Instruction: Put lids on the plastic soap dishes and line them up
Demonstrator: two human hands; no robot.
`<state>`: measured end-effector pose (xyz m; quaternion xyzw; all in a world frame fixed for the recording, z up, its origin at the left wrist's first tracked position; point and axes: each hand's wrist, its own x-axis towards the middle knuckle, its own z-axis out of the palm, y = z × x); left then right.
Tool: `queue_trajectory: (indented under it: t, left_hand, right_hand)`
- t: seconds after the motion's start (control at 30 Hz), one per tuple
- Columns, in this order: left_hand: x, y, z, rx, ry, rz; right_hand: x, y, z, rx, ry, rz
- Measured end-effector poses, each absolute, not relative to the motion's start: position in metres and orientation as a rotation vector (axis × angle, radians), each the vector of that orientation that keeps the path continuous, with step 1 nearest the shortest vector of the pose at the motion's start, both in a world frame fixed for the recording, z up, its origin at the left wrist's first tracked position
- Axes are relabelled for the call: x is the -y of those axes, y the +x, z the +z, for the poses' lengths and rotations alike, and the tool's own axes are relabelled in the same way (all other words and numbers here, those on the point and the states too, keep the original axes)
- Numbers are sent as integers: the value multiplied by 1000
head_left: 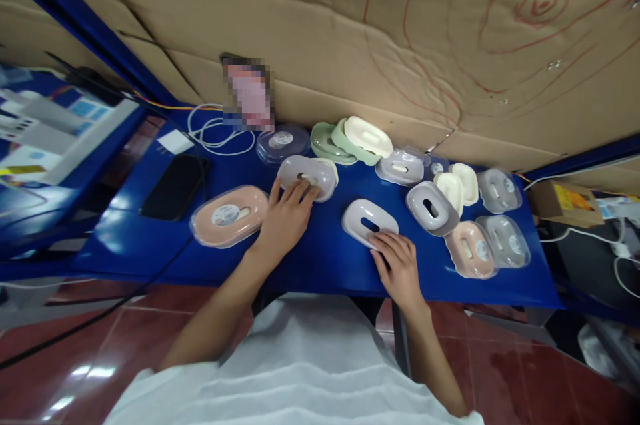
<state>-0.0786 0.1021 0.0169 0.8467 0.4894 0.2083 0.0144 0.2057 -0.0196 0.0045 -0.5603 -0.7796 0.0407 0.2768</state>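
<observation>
On the blue bench point(320, 265), the left hand point(285, 219) is laid over a pale oval dish point(320, 175), its grip spread wide: the fingers point(300, 190) are fanned across the near side of the dish top, the thumb is splayed out to the left, and nothing is clasped. The right hand point(400, 266) is set on the near rim of a grey oval lid point(363, 215), which lies flat on the bench just right of centre, slot upward. The fingertips are held close together and pressed flat on that rim; the thumb is hidden, so whether the rim is pinched cannot be told. The two pieces are kept apart by a strip of bare bench. A pink dish point(229, 215) is seen just left of the left hand. More oval dishes are scattered beyond and to the right: green ones point(327, 143), a cream lid point(369, 136), a grey one point(431, 207) and another pink one point(470, 249). A black phone point(175, 186) lies at the far left.
</observation>
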Motion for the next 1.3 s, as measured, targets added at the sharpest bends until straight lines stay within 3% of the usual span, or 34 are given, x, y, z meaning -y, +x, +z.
queue_trajectory:
  t: [0.2,0.43,0.77,1.03,1.3]
  left_hand:
    - [-71,-70,19,-1297,2710,679]
    - [-35,-77,31,-1483,2410,1219]
    - [-73,-63,18,-1518,2547,855]
    - [-57,-70,22,-1411,2505,934]
    - [-11,-95,3,-1244,2541,699]
  right_hand:
    - [13,204,8,1954,-1657,-66]
    - [-40,154,29,2395,-1445,78]
    - [13,156,36,2403,-1286,248]
    - [25,225,9,1947,-1818,-61]
    - [25,224,8,1997,-1466,157]
